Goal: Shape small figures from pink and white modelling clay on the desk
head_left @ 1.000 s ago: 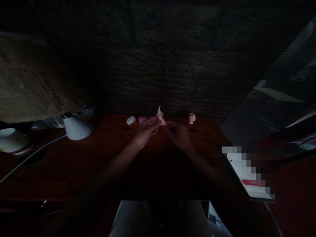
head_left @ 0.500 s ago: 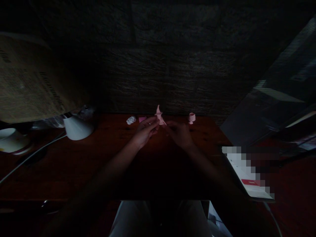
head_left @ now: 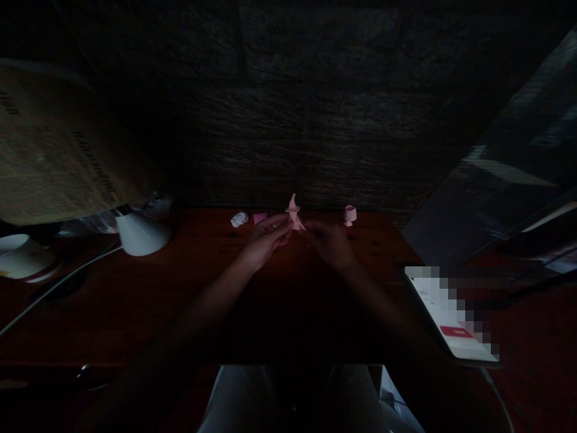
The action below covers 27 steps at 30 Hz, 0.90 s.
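Observation:
A small pink clay figure [head_left: 293, 207] with a pointed, hat-like top stands upright between my hands, above the back of the wooden table. My left hand [head_left: 269, 236] grips its lower body from the left, thumb and fingers closed. On the other side, my right hand [head_left: 331, 242] pinches a thin pink piece sticking out at the figure's lower right; its fingertips are dark and partly hidden. A little pink clay goblet [head_left: 350, 214] is on the table to the right. Left of my hands lie a crumpled white lump [head_left: 239, 219] and a flat pink piece [head_left: 260, 218].
A white lamp base [head_left: 140, 233] with a cable stands on the wooden table [head_left: 148, 307] at left, near a paper cup [head_left: 23, 255] and a large brown paper bag [head_left: 58, 150]. A partly blurred-out device [head_left: 444, 325] lies at the right edge. A brick wall [head_left: 288, 108] rises behind.
The clay figure has shifted slightly right and its pointed top is tilted a bit differently. Both hands keep their hold, almost in the same place.

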Each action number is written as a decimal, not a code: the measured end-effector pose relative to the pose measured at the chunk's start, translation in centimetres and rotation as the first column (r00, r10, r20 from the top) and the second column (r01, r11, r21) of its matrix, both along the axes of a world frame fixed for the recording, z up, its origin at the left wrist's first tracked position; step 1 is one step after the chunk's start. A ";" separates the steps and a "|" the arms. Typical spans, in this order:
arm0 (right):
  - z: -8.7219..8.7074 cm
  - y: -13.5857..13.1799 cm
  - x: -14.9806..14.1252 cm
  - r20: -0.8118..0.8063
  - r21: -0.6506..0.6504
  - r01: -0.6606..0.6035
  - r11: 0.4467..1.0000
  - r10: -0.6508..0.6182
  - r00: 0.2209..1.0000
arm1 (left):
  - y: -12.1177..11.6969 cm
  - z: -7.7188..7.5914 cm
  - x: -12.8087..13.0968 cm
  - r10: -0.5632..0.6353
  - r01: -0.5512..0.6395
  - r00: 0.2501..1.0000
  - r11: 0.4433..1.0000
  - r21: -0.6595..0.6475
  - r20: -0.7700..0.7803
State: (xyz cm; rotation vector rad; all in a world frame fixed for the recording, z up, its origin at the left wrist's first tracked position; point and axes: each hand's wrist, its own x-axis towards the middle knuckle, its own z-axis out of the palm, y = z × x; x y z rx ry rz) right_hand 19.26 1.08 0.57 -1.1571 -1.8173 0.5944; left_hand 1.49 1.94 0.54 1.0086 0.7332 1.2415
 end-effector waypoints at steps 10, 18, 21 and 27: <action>-0.4 0.5 0.4 -0.065 -0.055 -0.035 0.998 0.032 0.997 | -0.1 0.1 0.2 -0.016 0.017 1.000 0.999 0.045 -0.023; 0.3 0.3 0.9 -0.431 -0.451 -0.258 0.854 0.044 0.901 | 0.0 -0.1 0.2 0.000 0.005 0.998 0.997 0.075 -0.057; 0.6 0.2 1.0 -0.521 -0.552 -0.276 0.787 -0.067 0.851 | 0.1 -0.4 0.2 -0.005 0.010 0.998 0.996 0.094 -0.059; 1.1 0.0 0.7 -0.511 -0.581 -0.194 0.791 -0.168 0.843 | 0.1 -0.6 0.2 -0.010 0.020 0.997 0.993 0.115 -0.083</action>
